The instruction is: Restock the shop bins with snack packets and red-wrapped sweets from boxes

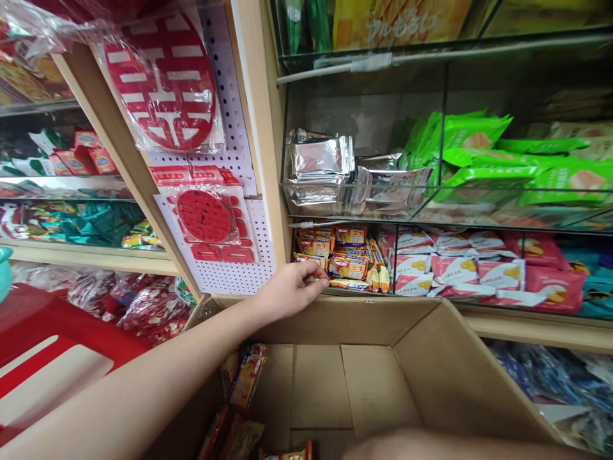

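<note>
Yellow-orange snack packets [342, 259] fill the leftmost glass-fronted compartment of the lower shelf, stacked in a loose pile against the wooden upright. Left hand [292, 287] is extended to that compartment; fingers [313, 271] are curled narrow, tips touching the lower-left packets of the pile. Whether a packet is actually pinched between them cannot be told from this angle. Left forearm runs diagonally from the lower-left corner of the view up to the shelf edge.

Right hand is not visible as such: only a strip of bare arm shows along the bottom edge, hand out of frame, finger state not observable.

Cardboard box [421, 358] stands open directly below the shelf, its far flap just under the left hand. More packets of the same yellow-orange kind [246, 377] lie against the box's left wall and along its near bottom; most of the box floor is bare.

Neighbouring compartment to the right holds pink-and-white packets [454, 268]. Shelf above: silver foil packs [320, 166] at left, green packs [474, 153] at right. Red paper-cut decorations [165, 83] in clear sleeves hang on the white pegboard left of the upright. Red stool [62, 332] at lower left.
</note>
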### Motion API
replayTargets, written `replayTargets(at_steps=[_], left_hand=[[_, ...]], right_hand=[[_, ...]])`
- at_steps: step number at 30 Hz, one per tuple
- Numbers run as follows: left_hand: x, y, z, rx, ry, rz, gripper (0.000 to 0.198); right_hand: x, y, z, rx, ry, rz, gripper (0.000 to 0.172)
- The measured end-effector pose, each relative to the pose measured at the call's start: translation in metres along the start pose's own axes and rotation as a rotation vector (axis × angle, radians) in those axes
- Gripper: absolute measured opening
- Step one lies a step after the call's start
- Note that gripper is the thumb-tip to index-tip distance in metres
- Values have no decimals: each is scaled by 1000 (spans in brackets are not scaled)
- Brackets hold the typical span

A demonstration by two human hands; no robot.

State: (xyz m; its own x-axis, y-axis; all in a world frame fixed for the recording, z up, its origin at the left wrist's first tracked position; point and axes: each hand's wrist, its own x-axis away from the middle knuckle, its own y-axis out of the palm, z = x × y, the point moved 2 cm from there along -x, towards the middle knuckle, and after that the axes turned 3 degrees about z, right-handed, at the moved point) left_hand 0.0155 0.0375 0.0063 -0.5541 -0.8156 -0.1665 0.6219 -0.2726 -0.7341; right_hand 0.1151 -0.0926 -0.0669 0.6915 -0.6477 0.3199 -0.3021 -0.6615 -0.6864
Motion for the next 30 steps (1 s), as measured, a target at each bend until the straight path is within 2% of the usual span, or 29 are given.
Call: replayTargets(at_steps=[3,6,8,11,16,22,27,30], left_hand=[[1,-4,0,199,5,12,34],[3,-8,2,467,-31,-71,51],[6,-8,6,555,-20,-134,54],[8,-7,12,503,6,-140,39],[6,-3,12,457,-35,-160,23],[2,-5,6,468,-55,-171,24],[1,-3,5,494,-25,-131,33],[2,-3,7,501,-11,-160,36]], right_hand=[[8,-42,3,-121,3,-1,22],[21,-81,12,-575,-52,255,31],[27,-95,19,-844,-78,387,34],[30,-97,27,-1035,-50,466,34],[26,-93,28,-1078,-7,552,32],[23,-90,30,-1005,-75,568,31],[19,-85,29,-1095,-12,606,31],[19,-85,29,-1099,5,649,30]])
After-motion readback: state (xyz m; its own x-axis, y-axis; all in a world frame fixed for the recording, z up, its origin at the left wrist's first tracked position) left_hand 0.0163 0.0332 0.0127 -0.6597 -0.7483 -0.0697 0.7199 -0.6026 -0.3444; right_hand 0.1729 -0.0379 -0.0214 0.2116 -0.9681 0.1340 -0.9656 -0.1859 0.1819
